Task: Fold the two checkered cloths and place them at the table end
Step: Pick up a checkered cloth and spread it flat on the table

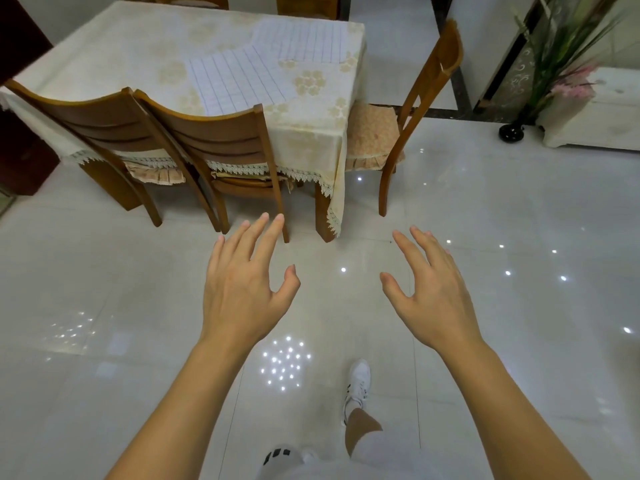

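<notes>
Two white checkered cloths lie spread flat on the table (pixel 104 53), which wears a cream floral tablecloth. The nearer cloth (pixel 239 81) sits toward the table's near edge, and the farther cloth (pixel 304 39) overlaps its far corner near the table's right end. My left hand (pixel 242 282) and my right hand (pixel 429 285) are held out over the floor, well short of the table. Both have their fingers spread and hold nothing.
Two wooden chairs (pixel 194 140) are pushed in along the table's near side. A third chair (pixel 415 109) with a cushion stands at the right end. A black vase with plants (pixel 512 131) and a white cabinet (pixel 595 123) stand at right. Glossy tiled floor lies between me and the table.
</notes>
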A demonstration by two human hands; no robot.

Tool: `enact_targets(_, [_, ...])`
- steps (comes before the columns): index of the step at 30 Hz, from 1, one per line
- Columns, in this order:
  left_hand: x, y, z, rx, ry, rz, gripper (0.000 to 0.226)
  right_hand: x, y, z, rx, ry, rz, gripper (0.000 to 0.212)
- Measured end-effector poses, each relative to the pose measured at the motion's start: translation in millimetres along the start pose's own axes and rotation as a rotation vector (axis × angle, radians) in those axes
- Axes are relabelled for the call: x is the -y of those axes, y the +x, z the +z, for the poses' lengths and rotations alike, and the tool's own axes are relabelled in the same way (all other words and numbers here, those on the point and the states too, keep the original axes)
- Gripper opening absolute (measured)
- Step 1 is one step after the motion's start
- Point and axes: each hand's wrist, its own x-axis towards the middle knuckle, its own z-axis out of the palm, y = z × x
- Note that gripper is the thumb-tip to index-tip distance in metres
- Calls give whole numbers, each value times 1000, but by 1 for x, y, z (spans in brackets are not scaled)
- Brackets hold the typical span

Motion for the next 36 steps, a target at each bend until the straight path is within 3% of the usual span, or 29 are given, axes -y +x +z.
enact_targets(19, [-64, 207, 68, -45, 17, -83, 66, -82, 237, -37, 21, 53, -100, 63])
enact_targets(36, [6, 352, 104, -57, -23, -124, 63, -63, 408, 8, 21, 35, -188, 63])
